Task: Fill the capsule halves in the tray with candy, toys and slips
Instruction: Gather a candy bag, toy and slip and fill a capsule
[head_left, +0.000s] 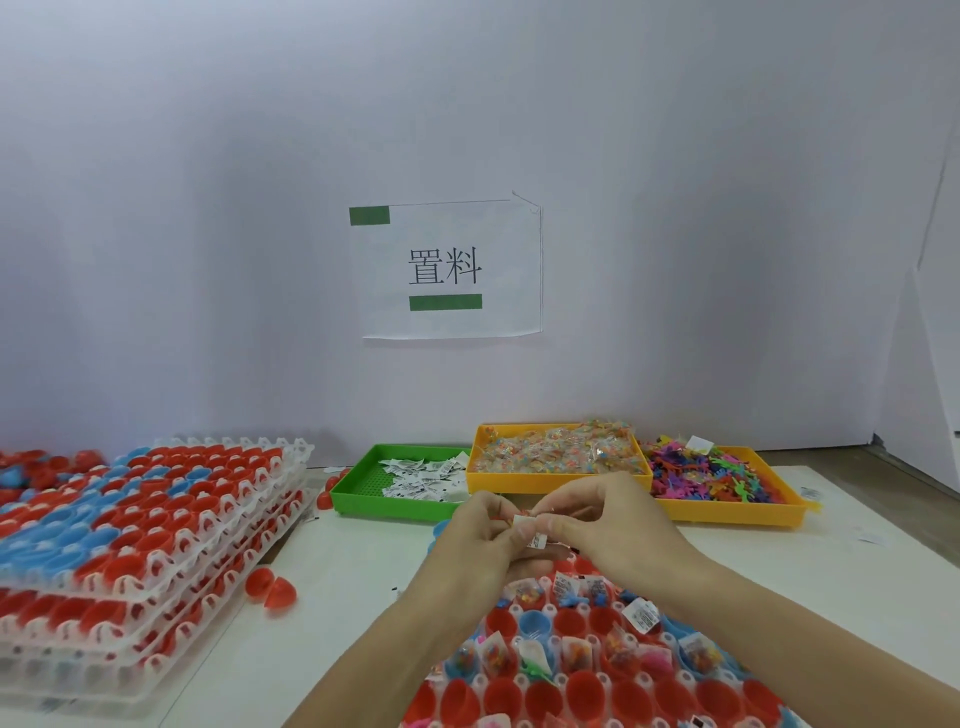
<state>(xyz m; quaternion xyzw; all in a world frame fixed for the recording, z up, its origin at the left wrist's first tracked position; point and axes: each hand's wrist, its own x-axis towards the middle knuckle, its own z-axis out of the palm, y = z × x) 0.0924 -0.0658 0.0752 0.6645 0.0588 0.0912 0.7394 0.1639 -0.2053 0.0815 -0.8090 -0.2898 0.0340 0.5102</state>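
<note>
Both hands meet above the far edge of the tray (597, 691) at the table's near edge: the left hand (485, 540) and right hand (605, 525) pinch a paper slip (535, 538), probably separating it for a capsule half (535, 623). Supply bins sit behind.

A clear plastic tray (597, 680) of upright red and blue capsule halves (535, 626) lies nearest the viewer, its far rows holding wrapped candy, small toys and printed white paper slips (643, 614). Just beyond the tray's far edge, another slip (535, 532) is held above it. Past the tray sit a green bin of slips (363, 493), an orange bin of candy packets (558, 483) and an orange bin of coloured toys (737, 512).
</note>
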